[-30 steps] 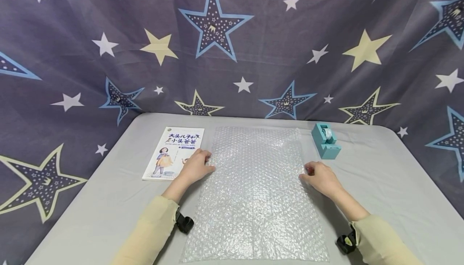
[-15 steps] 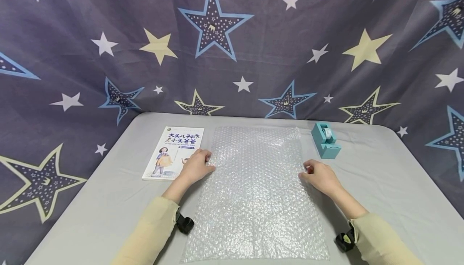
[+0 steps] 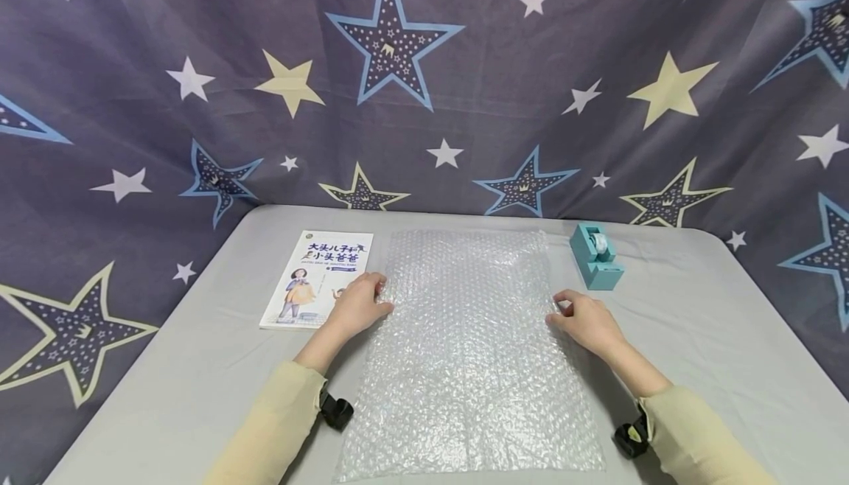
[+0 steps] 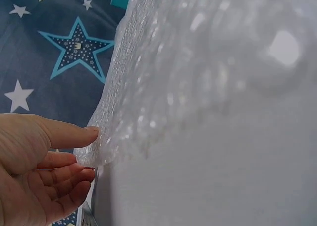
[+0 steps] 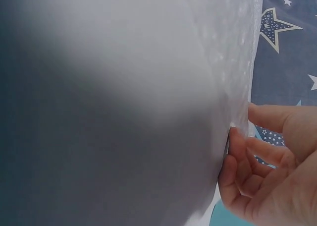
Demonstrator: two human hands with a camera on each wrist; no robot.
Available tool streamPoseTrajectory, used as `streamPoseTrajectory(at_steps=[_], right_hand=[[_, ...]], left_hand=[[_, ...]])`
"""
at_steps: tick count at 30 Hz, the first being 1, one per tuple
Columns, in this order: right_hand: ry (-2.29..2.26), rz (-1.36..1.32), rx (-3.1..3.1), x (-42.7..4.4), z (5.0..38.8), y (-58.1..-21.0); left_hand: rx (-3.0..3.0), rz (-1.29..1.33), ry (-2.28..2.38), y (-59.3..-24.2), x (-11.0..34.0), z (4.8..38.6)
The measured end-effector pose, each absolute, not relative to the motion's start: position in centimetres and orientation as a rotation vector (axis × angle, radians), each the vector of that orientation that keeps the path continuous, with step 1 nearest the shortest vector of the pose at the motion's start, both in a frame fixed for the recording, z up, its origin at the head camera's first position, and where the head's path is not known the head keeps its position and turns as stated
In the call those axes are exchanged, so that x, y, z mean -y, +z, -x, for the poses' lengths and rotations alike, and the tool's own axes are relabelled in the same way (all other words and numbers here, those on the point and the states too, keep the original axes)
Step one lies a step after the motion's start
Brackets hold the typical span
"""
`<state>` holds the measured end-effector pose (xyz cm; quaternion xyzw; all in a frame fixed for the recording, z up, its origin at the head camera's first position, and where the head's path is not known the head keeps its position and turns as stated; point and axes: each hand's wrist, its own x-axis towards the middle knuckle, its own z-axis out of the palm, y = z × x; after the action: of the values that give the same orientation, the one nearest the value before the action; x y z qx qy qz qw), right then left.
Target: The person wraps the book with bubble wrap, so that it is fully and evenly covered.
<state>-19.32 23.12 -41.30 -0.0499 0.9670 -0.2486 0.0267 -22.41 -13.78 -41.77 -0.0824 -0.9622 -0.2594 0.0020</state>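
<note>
A clear sheet of bubble wrap (image 3: 467, 352) lies spread between both hands on the grey-covered table. My left hand (image 3: 357, 306) holds its left edge, thumb on the upper side and fingers curled at the rim; the left wrist view shows the edge between thumb (image 4: 74, 136) and fingers. On the opposite edge, my right hand (image 3: 587, 325) grips the sheet in much the same way. In the right wrist view the right thumb (image 5: 267, 116) lies on the wrap above bent fingers. A white picture book (image 3: 312, 286) lies beside the left hand, its lower right corner partly covered by it.
A teal tape dispenser (image 3: 595, 258) with a clear roll stands beyond the right hand. Behind the table (image 3: 703, 323) hangs a dark cloth (image 3: 491, 102) printed with stars. Each wrist carries a small black camera.
The bubble wrap's near edge has shifted very slightly, and its shine has changed a little. Both hands stay at nearly the same places; the book and dispenser have not moved.
</note>
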Motion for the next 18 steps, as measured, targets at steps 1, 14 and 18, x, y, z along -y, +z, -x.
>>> streamPoseTrajectory(at_steps=[1,14,18], right_hand=[[-0.763,0.153,-2.986,-23.13,19.35,-41.29],[-0.724,0.167,-2.997,-23.05,19.92,-41.08],[-0.730,0.179,-2.999,-23.09,20.31,-41.02]], left_hand=[[3.011,0.268,-0.809,-41.76,13.79,22.40],[2.959,0.293,-0.819,-41.76,14.24,22.22],[2.955,0.292,-0.815,-41.73,14.34,22.04]])
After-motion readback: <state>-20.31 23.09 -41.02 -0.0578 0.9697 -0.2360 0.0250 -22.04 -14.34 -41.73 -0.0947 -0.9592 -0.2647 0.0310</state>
